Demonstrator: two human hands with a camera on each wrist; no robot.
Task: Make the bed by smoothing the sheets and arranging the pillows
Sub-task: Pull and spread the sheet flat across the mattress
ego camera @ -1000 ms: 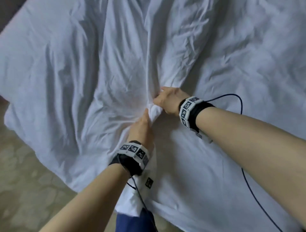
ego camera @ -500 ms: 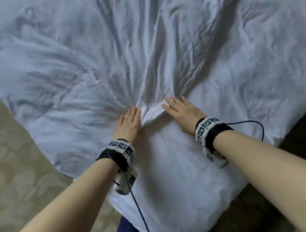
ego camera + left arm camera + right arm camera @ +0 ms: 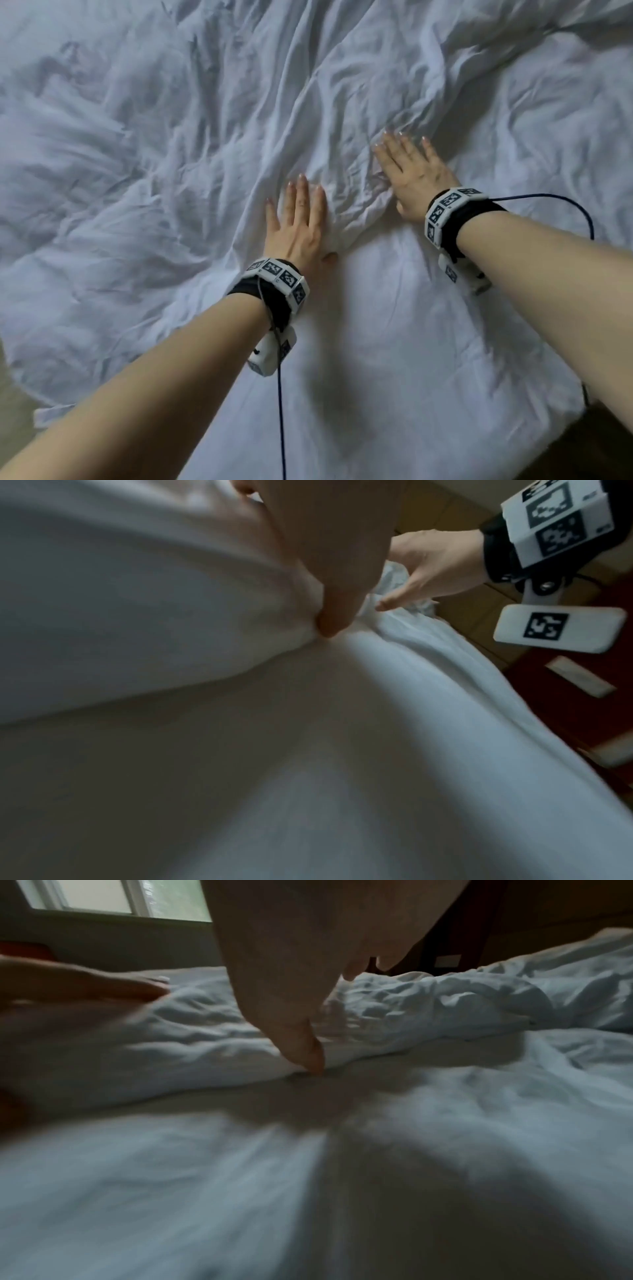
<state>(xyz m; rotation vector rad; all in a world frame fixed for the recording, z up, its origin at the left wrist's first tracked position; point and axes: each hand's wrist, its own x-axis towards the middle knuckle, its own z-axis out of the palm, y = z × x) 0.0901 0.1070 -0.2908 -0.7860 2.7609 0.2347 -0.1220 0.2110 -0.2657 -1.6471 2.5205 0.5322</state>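
A white, heavily wrinkled sheet [image 3: 178,164] covers the bed and fills most of the head view. My left hand [image 3: 298,219] lies flat on it, palm down with straight fingers, at a crumpled fold [image 3: 356,202] in the middle. My right hand [image 3: 411,171] presses flat a little farther up and to the right, fingers spread, on the other side of that fold. The cloth near me [image 3: 394,342] is smoother. In the left wrist view my left thumb [image 3: 332,623] presses the sheet [image 3: 240,750], with the right hand [image 3: 435,569] beyond. No pillow is in view.
The sheet's edge [image 3: 44,414] hangs over beige floor [image 3: 13,407] at the lower left. Dark floor [image 3: 589,445] shows at the lower right past the bed corner. A blue cable [image 3: 281,421] trails from my left wrist. A window [image 3: 113,896] stands beyond the bed.
A second ago both hands gripped a bunched peak of sheet. They let it go, flattened, and have slid forward and apart over the cloth, the right one farther.
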